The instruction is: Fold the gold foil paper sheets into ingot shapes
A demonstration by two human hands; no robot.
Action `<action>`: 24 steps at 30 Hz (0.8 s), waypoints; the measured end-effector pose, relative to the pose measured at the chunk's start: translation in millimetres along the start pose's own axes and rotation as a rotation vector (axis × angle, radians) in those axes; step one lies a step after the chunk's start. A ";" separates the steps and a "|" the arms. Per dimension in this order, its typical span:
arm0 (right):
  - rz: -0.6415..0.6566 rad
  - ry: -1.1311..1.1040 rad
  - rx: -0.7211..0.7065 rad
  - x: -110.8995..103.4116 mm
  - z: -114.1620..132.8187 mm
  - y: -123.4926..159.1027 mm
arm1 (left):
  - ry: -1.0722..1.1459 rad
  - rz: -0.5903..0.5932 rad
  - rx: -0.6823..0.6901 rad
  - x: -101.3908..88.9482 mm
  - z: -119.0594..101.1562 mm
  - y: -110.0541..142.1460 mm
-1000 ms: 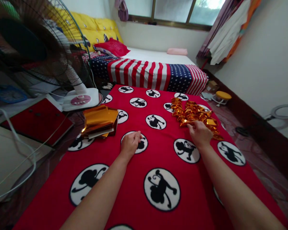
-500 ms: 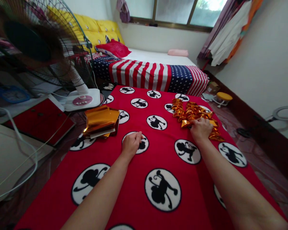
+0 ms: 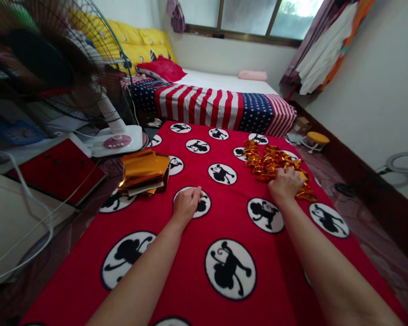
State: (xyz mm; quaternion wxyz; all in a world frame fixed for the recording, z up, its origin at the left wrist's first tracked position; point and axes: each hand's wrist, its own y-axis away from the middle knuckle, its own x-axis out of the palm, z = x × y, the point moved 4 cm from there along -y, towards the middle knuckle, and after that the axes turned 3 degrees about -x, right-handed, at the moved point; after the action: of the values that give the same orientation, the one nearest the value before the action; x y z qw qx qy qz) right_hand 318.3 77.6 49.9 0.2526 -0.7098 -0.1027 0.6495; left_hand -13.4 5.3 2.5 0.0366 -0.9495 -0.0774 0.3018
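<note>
My right hand reaches onto a cluster of folded gold foil paper ingots at the far right of the red cloth. Its fingers are bent down on an ingot at the near side of the cluster, and the fingertips are partly hidden. Resting on the cloth near the middle, my left hand is loosely closed with nothing visible in it. To its left lies an uneven stack of flat gold foil paper sheets, apart from both hands.
The red cloth with monkey circles covers the surface before me. An electric fan stands at the left, blades blurred. Beyond is a bed with a striped and starred cover. A yellow-topped stool stands on the floor at right.
My right hand has shifted slightly, and the ingot that stuck out by its fingertips now sits closer in among the others. My left hand and the sheet stack have stayed put.
</note>
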 end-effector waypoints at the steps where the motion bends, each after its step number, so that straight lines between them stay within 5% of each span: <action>1: -0.042 -0.067 0.015 -5.8 5.3 6.1 | -0.001 0.001 0.001 0.1 0.1 -0.2; 4: -0.078 -0.352 -0.026 -17.1 33.1 33.9 | -0.001 0.005 0.003 0.6 0.1 -0.6; 9: 0.124 -0.924 -0.137 -8.3 92.8 89.2 | 0.062 -0.026 0.010 -0.5 2.4 1.1; 12: 0.167 -1.012 -0.134 -2.5 107.4 104.5 | 0.077 -0.122 0.036 -12.1 1.7 1.9; 18: 0.156 -1.027 -0.138 -3.3 104.0 103.3 | -0.102 -0.474 0.075 -81.1 -3.6 -9.0; 24: 0.135 -1.020 -0.133 -1.1 104.2 104.0 | -0.302 -0.489 0.026 -142.2 16.1 -32.8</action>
State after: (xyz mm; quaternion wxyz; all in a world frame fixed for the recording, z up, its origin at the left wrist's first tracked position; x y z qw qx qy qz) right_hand 197.7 12.0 -3.4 0.0822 -0.3224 -0.2076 0.9199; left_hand -141.4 13.9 73.9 0.1086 -0.8464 -0.3049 0.4229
